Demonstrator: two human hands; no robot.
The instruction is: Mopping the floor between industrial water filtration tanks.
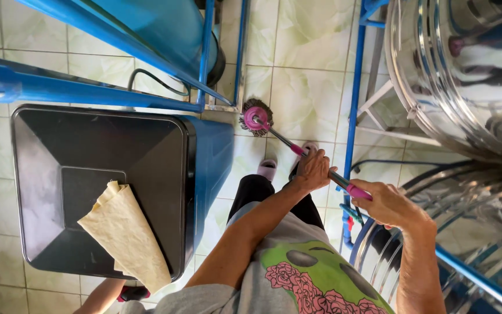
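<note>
A mop with a pink hub and grey strands (255, 118) rests on the pale tiled floor (303, 75), beside a blue frame's foot. Its thin metal shaft (280, 138) with pink grips slants down to the right towards me. My left hand (312, 168) is wrapped around the shaft at mid-length, just below a pink collar. My right hand (387, 203) grips the pink upper section (358, 192) further back. My feet in pink slippers (267, 170) stand just behind the mop head.
A blue bin with a black square lid (88, 145) stands at left, a folded yellowish cloth (126, 232) lying on it. Blue metal framing (352, 104) and a shiny steel tank (466, 70) crowd the right. Another arm (103, 296) shows at the bottom left.
</note>
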